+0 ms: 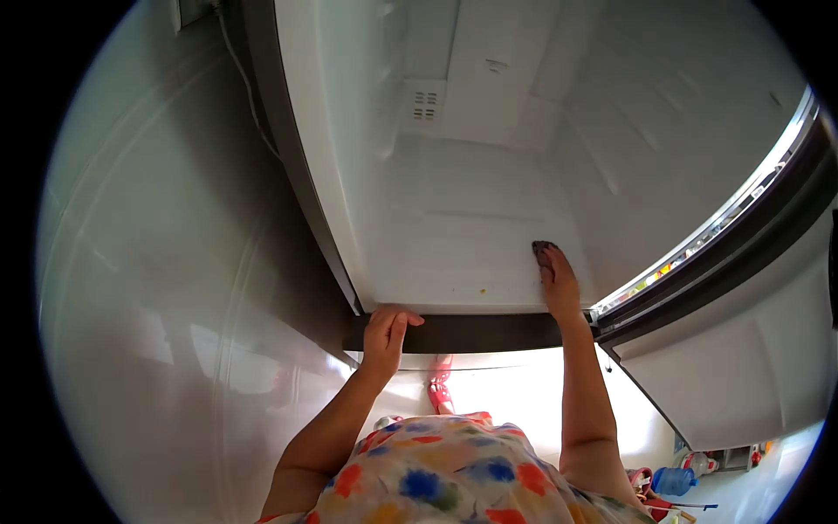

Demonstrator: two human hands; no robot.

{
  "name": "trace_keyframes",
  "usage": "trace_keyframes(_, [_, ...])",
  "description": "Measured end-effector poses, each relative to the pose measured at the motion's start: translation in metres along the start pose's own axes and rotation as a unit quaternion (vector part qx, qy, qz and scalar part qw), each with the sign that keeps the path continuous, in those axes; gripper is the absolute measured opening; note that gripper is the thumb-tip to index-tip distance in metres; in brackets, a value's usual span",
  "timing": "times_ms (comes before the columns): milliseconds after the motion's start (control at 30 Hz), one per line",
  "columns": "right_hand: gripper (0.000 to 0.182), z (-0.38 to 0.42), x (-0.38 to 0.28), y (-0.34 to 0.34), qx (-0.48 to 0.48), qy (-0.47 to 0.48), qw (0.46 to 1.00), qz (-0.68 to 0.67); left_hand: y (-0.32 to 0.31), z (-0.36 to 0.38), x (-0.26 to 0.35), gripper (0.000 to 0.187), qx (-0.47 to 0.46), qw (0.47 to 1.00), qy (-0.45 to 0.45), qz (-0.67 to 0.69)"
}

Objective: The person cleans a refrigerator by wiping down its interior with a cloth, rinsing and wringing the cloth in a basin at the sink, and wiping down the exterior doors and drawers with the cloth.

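Observation:
In front of me is an open refrigerator compartment with a white floor [436, 253]. My right hand [559, 278] reaches inside, near the right wall, and presses a dark, crumpled cloth [545, 248] against the floor. Part of the cloth is hidden under the fingers, so its exact kind is hard to make out. My left hand [388, 334] rests on the dark front edge [489, 332] of the compartment, fingers loosely bent and holding no loose object. Small yellowish crumbs [483, 291] lie on the floor between the two hands.
An open door [742, 367] stands to the right, its lower part near my right arm. A glossy side panel [192, 288] and a white cord [244, 79] are at left. A blue water bottle [674, 481] and other items are on the room floor at lower right.

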State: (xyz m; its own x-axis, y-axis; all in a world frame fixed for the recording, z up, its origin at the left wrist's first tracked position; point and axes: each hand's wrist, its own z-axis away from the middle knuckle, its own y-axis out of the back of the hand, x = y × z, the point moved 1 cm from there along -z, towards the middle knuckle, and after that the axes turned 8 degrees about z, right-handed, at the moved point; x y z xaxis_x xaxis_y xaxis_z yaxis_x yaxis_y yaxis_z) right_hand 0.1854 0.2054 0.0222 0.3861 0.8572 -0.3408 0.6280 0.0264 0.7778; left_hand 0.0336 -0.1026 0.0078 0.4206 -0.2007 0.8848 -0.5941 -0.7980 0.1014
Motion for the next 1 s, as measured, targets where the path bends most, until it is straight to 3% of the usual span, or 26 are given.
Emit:
trace_keyframes(100, [0.038,0.007,-0.021,-0.019,0.027,0.087,0.992,0.088,-0.003,0.004,-0.001,0.028,-0.004,1.000,0.014,0.017])
trace_keyframes(200, [0.034,0.007,-0.062,-0.030,0.032,0.051,0.997,0.057,-0.003,0.008,0.000,0.028,-0.014,0.999,0.023,0.028])
trace_keyframes(300, [0.034,-0.002,-0.086,-0.032,0.000,0.055,0.998,-0.034,-0.003,0.008,0.003,0.028,-0.018,0.999,0.015,0.023])
trace_keyframes(400, [0.037,-0.032,-0.078,-0.036,-0.115,-0.055,0.954,-0.272,0.000,0.007,0.004,0.033,-0.036,0.999,-0.007,0.006])
trace_keyframes(433, [0.036,-0.044,-0.076,-0.034,-0.074,-0.034,0.967,-0.241,0.000,0.007,0.004,0.033,-0.033,0.999,-0.007,0.009])
trace_keyframes(533, [0.036,-0.067,-0.063,-0.050,-0.139,-0.049,0.949,-0.279,0.001,0.007,0.004,0.032,-0.022,1.000,0.005,0.013])
trace_keyframes(633, [0.034,-0.063,-0.068,-0.055,-0.132,0.055,0.979,-0.148,0.004,0.007,0.007,0.029,-0.012,0.999,0.027,0.017])
trace_keyframes(733, [0.032,-0.057,-0.077,-0.046,-0.166,0.048,0.967,-0.185,0.005,0.009,0.005,0.030,-0.014,0.999,0.034,0.018])
trace_keyframes(833, [0.029,-0.055,-0.084,-0.021,-0.276,-0.063,0.911,-0.301,0.006,0.009,0.004,0.030,-0.024,0.999,0.032,0.011])
trace_keyframes(933, [0.030,-0.049,-0.080,0.015,-0.234,-0.213,0.814,-0.487,0.005,0.005,0.004,0.030,-0.032,0.999,0.019,0.018])
trace_keyframes(1000, [0.031,-0.036,-0.046,0.020,-0.104,-0.220,0.851,-0.465,0.006,0.005,0.003,0.031,-0.035,0.999,0.023,0.035])
